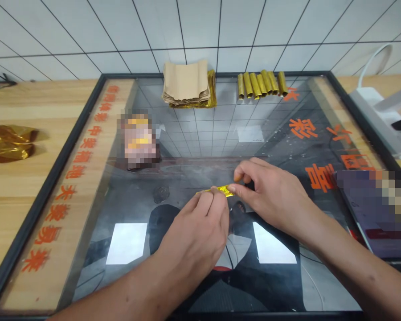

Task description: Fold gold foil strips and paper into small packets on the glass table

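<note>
A narrow strip of gold foil paper, apparently rolled (pixel 225 191), lies at the middle of the glass top between my two hands. My left hand (pixel 200 218) is closed over its left part, fingers bent and covering most of it. At the right end, the thumb of my right hand (pixel 270 191) presses on the foil, its fingers curled above. Toward the back sits a stack of brown paper sheets (pixel 186 82) with gold foil sheets (pixel 212 91) under it. To the right of that stack, several gold paper tubes (pixel 255 84) lie side by side.
The black-framed glass top (pixel 194 174) bears orange characters and reflections. A blurred packet (pixel 139 141) lies at left, crumpled gold foil (pixel 10 143) on the wood beyond. At right are a dark purple, partly blurred object (pixel 370 214) and a white stand (pixel 379 111). White tiles stand behind.
</note>
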Action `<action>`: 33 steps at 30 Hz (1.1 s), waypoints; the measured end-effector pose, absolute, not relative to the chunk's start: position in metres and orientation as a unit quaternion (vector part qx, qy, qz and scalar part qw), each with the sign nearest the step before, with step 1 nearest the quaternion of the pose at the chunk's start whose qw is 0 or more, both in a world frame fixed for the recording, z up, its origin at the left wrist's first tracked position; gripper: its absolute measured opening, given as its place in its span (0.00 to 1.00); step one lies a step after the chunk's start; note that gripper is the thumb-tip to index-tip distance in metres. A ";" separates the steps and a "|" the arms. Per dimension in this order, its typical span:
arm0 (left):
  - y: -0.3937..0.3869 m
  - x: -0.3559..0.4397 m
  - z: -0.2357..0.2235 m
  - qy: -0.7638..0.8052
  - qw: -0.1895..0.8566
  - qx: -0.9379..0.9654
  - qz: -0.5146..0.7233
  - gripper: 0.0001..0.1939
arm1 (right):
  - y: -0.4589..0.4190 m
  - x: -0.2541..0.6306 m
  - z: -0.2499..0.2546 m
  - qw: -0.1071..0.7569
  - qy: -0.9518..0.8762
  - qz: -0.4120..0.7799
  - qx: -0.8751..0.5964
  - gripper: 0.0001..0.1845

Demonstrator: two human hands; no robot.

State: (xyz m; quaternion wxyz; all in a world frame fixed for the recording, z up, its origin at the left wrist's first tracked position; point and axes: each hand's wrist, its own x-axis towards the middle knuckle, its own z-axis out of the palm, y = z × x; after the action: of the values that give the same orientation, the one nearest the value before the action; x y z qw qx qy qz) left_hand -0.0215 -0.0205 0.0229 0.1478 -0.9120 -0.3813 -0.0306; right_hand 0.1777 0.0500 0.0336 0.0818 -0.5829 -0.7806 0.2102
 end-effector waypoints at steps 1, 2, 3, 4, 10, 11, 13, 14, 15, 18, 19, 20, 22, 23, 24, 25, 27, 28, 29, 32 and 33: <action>-0.021 -0.021 0.023 -0.380 0.149 -0.913 -0.020 0.27 | 0.050 0.178 0.034 0.082 -0.781 0.209 -0.583 0.05; -0.021 -0.021 0.022 -0.379 0.150 -0.913 -0.008 0.28 | 0.050 0.179 0.034 0.084 -0.783 0.209 -0.580 0.05; -0.022 -0.021 0.022 -0.378 0.150 -0.914 0.006 0.28 | 0.051 0.180 0.033 0.088 -0.786 0.209 -0.575 0.05; -0.022 -0.020 0.021 -0.378 0.152 -0.913 0.018 0.29 | 0.052 0.180 0.033 0.090 -0.789 0.210 -0.570 0.04; -0.022 -0.021 0.016 -0.387 0.147 -0.910 0.030 0.26 | 0.056 0.184 0.027 0.101 -0.802 0.211 -0.550 0.06; -0.021 -0.021 0.016 -0.387 0.139 -0.911 0.025 0.26 | 0.056 0.185 0.027 0.104 -0.804 0.211 -0.546 0.06; -0.019 -0.021 0.018 -0.391 0.121 -0.912 0.021 0.25 | 0.057 0.186 0.026 0.111 -0.806 0.217 -0.539 0.06; -0.017 -0.021 0.019 -0.394 0.110 -0.912 0.021 0.24 | 0.058 0.187 0.026 0.115 -0.806 0.222 -0.536 0.06; -0.016 -0.021 0.021 -0.397 0.099 -0.912 0.023 0.24 | 0.059 0.189 0.026 0.119 -0.806 0.228 -0.534 0.06; -0.014 -0.020 0.026 -0.413 0.072 -0.907 0.026 0.22 | 0.060 0.193 0.028 0.138 -0.799 0.256 -0.526 0.06; -0.014 -0.019 0.027 -0.420 0.066 -0.905 0.026 0.21 | 0.060 0.193 0.029 0.143 -0.796 0.262 -0.526 0.07; -0.014 -0.019 0.027 -0.425 0.063 -0.902 0.025 0.20 | 0.060 0.192 0.029 0.147 -0.793 0.264 -0.529 0.09; -0.016 -0.018 0.027 -0.432 0.059 -0.900 0.026 0.20 | 0.058 0.189 0.028 0.145 -0.787 0.243 -0.549 0.11; -0.017 -0.017 0.026 -0.434 0.059 -0.899 0.026 0.20 | 0.057 0.187 0.027 0.139 -0.784 0.222 -0.562 0.12; -0.018 -0.017 0.025 -0.434 0.060 -0.898 0.027 0.20 | 0.056 0.185 0.025 0.131 -0.783 0.202 -0.573 0.13; -0.019 -0.017 0.023 -0.435 0.064 -0.898 0.026 0.21 | 0.055 0.183 0.024 0.124 -0.784 0.186 -0.579 0.12; -0.021 -0.018 0.019 -0.430 0.077 -0.899 0.025 0.23 | 0.055 0.180 0.021 0.116 -0.789 0.173 -0.577 0.10; -0.021 -0.018 0.018 -0.424 0.083 -0.901 0.027 0.24 | 0.055 0.180 0.021 0.116 -0.793 0.174 -0.573 0.09; -0.021 -0.018 0.017 -0.417 0.085 -0.904 0.031 0.24 | 0.055 0.180 0.021 0.117 -0.796 0.178 -0.567 0.08; -0.019 -0.019 0.015 -0.399 0.077 -0.913 0.049 0.25 | 0.057 0.184 0.023 0.131 -0.797 0.194 -0.557 0.07; -0.019 -0.019 0.016 -0.396 0.072 -0.914 0.053 0.25 | 0.058 0.186 0.024 0.136 -0.796 0.205 -0.553 0.07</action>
State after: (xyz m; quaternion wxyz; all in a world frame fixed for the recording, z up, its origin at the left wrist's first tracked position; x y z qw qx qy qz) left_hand -0.0188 -0.0187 0.0158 0.0720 -0.9139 -0.3960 0.0528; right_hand 0.1865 0.0580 0.0241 0.1361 -0.5526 -0.7961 0.2055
